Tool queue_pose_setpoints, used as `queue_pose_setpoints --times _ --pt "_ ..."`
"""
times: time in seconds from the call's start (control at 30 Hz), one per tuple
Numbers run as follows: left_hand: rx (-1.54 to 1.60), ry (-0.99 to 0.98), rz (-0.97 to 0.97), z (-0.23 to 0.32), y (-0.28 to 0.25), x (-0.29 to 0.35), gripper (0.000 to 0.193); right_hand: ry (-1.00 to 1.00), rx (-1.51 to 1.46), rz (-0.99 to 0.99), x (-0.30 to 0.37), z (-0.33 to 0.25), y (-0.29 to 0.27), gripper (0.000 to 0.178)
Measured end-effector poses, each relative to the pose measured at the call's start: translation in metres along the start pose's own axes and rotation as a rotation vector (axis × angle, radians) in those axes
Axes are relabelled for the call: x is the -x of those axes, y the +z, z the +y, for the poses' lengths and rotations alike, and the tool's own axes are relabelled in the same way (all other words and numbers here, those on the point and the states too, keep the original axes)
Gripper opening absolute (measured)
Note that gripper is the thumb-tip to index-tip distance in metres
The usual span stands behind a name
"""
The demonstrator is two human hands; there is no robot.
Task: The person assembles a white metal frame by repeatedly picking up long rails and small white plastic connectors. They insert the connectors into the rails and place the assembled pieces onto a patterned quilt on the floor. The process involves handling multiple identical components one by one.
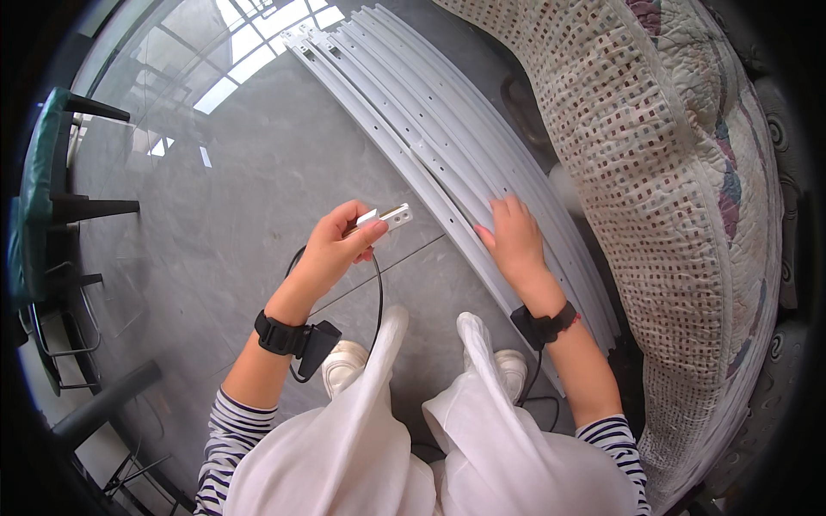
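My left hand (331, 247) pinches a small white rail piece (398, 215) between thumb and fingers. The piece's free end points right and has small holes; the rest is partly covered by the fingers. A stack of long white slotted rails (404, 129) lies on the floor to the right, running from the far middle toward me. On these rails lies my right hand (518, 245), its fingers stretched forward and the thumb apart, with nothing visible in its grasp. Small dark-and-white fittings (310, 52) show at the rails' far ends.
Grey tiled floor (215, 258) stretches left of the rails. Along the right stands a sofa with a checked quilted cover (619, 172). Dark-legged stools with a green seat (39, 198) stand at the left. A thin black cable (379, 301) hangs near my left wrist.
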State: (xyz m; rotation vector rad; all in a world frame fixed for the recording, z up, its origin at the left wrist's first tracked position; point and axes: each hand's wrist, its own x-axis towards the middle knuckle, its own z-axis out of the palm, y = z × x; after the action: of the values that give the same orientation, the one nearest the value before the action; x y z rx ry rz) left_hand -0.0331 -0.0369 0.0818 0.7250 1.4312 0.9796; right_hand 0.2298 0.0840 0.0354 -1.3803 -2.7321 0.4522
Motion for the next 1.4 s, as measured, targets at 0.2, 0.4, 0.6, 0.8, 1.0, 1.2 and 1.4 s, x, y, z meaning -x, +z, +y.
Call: queue_pose_setpoints --times 0.2,0.4,0.6,0.8,1.0,1.2,1.4 --pt "0.063 0.045 0.066 0.019 -0.023 0.014 0.017 0.018 -0.319 0.108 0.051 -0.019 -0.029 0.044" --pt "0.003 0.066 -0.026 0.042 -0.044 0.010 0.023 -0.145 -0.491 0.042 0.084 -0.048 -0.072 0.056" --pt "0.243 0.163 -0.142 0.027 -0.070 0.003 0.025 -0.111 -0.506 -0.011 0.095 -0.062 -0.090 0.061" --pt "0.080 0.066 -0.171 0.034 -0.037 -0.002 0.029 0.012 -0.440 -0.088 0.143 -0.044 -0.069 0.055" --pt "-0.215 -0.064 -0.401 0.050 -0.018 0.001 0.025 0.149 -0.369 -0.143 0.180 -0.029 -0.046 0.042" --pt "-0.404 -0.013 -0.590 0.042 -0.004 -0.004 0.027 0.166 -0.371 -0.172 0.187 -0.042 -0.044 0.039" --pt "-0.462 0.023 -0.616 0.036 -0.003 0.002 0.030 0.119 -0.425 -0.183 0.184 -0.037 -0.031 0.040"
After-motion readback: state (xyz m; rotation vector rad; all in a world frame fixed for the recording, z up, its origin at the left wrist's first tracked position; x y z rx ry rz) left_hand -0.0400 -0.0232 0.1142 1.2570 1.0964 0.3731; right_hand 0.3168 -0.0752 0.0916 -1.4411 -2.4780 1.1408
